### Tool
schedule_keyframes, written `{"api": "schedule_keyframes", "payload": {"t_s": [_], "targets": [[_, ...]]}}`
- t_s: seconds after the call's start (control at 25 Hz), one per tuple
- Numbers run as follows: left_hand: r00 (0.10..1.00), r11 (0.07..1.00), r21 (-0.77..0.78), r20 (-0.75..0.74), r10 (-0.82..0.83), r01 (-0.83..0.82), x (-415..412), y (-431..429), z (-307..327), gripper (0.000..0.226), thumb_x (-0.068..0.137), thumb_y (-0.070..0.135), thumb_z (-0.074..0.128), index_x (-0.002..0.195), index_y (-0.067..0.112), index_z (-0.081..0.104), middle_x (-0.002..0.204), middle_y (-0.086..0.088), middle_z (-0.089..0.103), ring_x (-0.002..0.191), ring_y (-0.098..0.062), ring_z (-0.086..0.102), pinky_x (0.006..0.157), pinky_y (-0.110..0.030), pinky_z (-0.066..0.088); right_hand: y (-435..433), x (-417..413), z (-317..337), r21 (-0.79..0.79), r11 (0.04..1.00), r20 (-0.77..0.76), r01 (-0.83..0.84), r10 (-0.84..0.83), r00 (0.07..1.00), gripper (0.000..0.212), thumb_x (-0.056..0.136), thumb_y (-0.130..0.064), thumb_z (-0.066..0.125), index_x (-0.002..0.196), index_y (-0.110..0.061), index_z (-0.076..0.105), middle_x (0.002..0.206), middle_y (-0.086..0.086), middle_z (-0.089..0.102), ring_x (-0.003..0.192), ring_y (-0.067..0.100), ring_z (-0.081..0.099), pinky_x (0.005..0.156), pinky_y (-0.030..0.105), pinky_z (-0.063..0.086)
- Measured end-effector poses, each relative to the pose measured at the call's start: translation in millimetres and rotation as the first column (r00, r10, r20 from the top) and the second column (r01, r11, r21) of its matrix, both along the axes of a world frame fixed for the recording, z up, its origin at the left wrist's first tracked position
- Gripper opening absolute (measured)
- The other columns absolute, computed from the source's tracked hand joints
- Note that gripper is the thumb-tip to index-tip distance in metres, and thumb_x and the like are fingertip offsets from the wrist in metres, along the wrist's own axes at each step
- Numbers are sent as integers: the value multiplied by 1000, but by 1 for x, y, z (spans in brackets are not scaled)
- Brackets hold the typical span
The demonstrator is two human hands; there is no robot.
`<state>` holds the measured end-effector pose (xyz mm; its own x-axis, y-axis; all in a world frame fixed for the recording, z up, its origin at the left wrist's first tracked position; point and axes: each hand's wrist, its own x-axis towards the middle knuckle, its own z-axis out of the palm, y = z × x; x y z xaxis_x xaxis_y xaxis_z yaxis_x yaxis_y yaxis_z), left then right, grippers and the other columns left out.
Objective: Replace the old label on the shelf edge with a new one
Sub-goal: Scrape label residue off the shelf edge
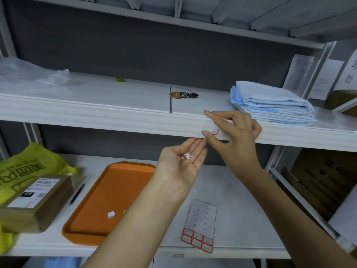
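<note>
Fingers of the right hand [237, 130] lie loosely over the shelf edge [116, 120], thumb pressing the torn old label [215, 131], while the left hand [181, 163] is flat and open just below, paper bits [186, 156] on its palm.

Label [216, 131] half behind right hand [238, 132], print — unreadable

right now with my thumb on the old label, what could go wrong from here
The old label seems to come off in pieces under the thumb of the right hand; residue left on the shelf edge could keep a new one from sticking flat. The torn scraps lie loose on the open left hand, so a tilt may drop them past the orange tray.
</note>
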<state>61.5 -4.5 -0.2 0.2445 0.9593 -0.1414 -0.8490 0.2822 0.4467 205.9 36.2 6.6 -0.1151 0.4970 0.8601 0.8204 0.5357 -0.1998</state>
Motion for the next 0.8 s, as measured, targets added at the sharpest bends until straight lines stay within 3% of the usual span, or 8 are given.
{"api": "schedule_keyframes", "payload": {"t_s": [0.24, 0.52, 0.6, 0.72, 0.8], "targets": [[1000, 1000, -13, -1, 4, -4, -1, 0, 2, 33, 97, -2, 33, 110, -9, 62, 106, -21, 72, 112, -28, 65, 97, -38, 49, 1, -3, -1, -21, 1000, -20, 8, -9, 1000, 46, 79, -43, 73, 123, -34, 62, 120, -9, 58, 118, 10, 41, 104, 35, 17], [1000, 1000, -29, -15, 8, -8, -1, -1, 4, 33, 97, -2, 33, 108, -9, 63, 103, -22, 73, 107, -29, 67, 93, -38, 51, 0, 2, -5, 15, 1000, -2, -8, 8, 1000, 47, 84, -34, 71, 129, -29, 59, 124, -5, 60, 121, 16, 45, 105, 38, 18], [1000, 999, -33, -20, 15, -16, -1, -1, 4, 32, 97, -3, 34, 110, -9, 62, 102, -22, 73, 106, -29, 67, 92, -39, 51, 0, -1, -10, -7, 1000, -65, 3, -4, 998, 54, 79, -36, 76, 128, -24, 58, 126, -4, 59, 123, 12, 41, 109, 35, 18], [1000, 999, -30, -21, 17, -18, 0, -1, 5, 32, 96, -4, 33, 111, -10, 61, 104, -22, 72, 111, -31, 64, 99, -40, 48, 0, -11, -13, 0, 1000, -237, -18, 17, 971, 47, 71, -33, 82, 109, -18, 59, 121, -4, 61, 117, -3, 33, 112, 38, 23], [999, 999, -31, -35, 13, -14, -1, -1, 6, 33, 97, -4, 32, 113, -10, 60, 109, -23, 70, 115, -32, 63, 104, -41, 46, 0, -12, -12, 53, 998, -216, -14, 25, 976, 33, 72, -28, 82, 94, -15, 61, 119, -1, 64, 119, 5, 46, 112, 40, 23]]}}
